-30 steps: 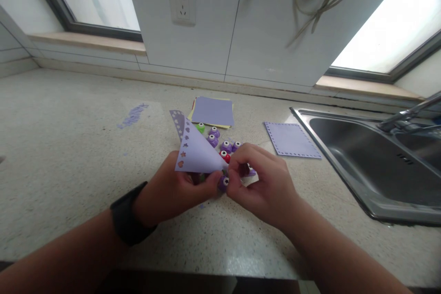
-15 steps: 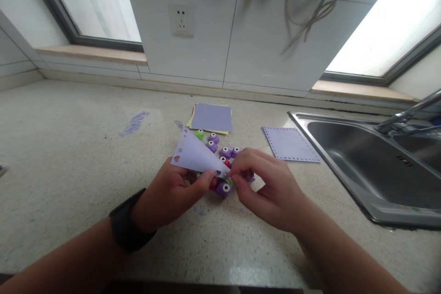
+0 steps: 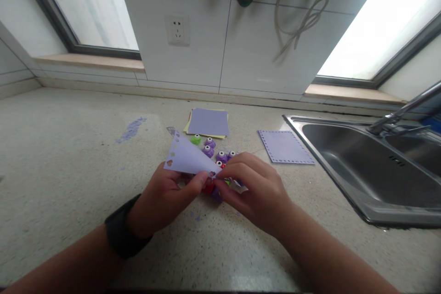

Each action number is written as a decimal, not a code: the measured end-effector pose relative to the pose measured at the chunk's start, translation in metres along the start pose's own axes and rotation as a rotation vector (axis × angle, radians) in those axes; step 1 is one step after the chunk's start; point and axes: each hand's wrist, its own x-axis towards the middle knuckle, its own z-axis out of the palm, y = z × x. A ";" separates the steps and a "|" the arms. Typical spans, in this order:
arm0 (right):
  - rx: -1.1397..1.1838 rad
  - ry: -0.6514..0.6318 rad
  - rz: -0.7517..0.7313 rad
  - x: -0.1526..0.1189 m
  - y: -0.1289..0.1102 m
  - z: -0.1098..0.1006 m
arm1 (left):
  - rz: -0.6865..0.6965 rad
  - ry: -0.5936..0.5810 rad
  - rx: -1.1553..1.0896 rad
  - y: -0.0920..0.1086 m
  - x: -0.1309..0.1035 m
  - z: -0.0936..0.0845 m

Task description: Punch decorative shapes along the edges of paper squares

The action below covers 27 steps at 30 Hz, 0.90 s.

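A purple paper sheet [image 3: 188, 155] with small shapes punched along its edges is curled between my hands. My left hand [image 3: 172, 190], with a black band at the wrist, grips its lower edge, thumb on top. Fingertips of my right hand [image 3: 253, 186] pinch the sheet's right corner, close to a heart-shaped hole. Beneath and behind the paper sit several small craft punches: purple ones [image 3: 208, 150], a green one [image 3: 195, 139] and a red one [image 3: 220, 164]. Some of them are partly hidden by the paper and my hands.
Behind the punches lies a stack of coloured paper [image 3: 208, 122]. A purple sheet with punched edges [image 3: 285, 147] lies to the right, beside the steel sink [image 3: 344, 161]. Purple paper scraps [image 3: 132, 129] are piled on the left of the speckled counter [image 3: 69, 161].
The view has shifted slightly. My right fingertips have moved a little left and further onto the corner of the curled sheet. My left hand keeps its hold.
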 end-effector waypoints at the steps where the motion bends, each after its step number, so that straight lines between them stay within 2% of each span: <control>1: -0.009 -0.005 -0.017 -0.001 0.000 0.000 | 0.012 0.003 0.010 0.000 0.000 0.000; 6: 0.022 0.009 -0.021 -0.001 -0.002 0.000 | 0.064 -0.048 0.037 0.005 -0.002 -0.004; 9: 0.247 0.111 0.181 0.001 -0.005 0.000 | 0.071 -0.079 0.089 0.006 -0.001 -0.006; 11: 0.488 0.175 0.417 0.002 -0.003 0.001 | 0.032 0.020 0.162 0.001 0.000 -0.007; 13: 0.729 0.222 0.613 0.003 0.001 0.002 | -0.034 0.209 0.202 -0.008 0.004 -0.008; 15: 0.920 0.254 0.725 0.004 0.006 0.003 | -0.114 0.382 0.145 -0.018 0.011 -0.008; 17: 1.051 0.282 0.786 0.004 0.012 0.003 | -0.224 0.441 0.021 -0.027 0.018 -0.009; 20: 1.152 0.305 0.811 0.003 0.019 0.004 | -0.405 0.300 -0.235 -0.032 0.025 -0.011; 22: 1.193 0.309 0.794 0.002 0.023 0.005 | -0.452 0.196 -0.358 -0.031 0.026 -0.012; 23: 1.209 0.308 0.786 0.002 0.025 0.005 | -0.448 0.175 -0.389 -0.030 0.027 -0.013; 27: 1.224 0.301 0.772 0.000 0.030 0.005 | -0.415 0.221 -0.539 -0.023 0.027 -0.016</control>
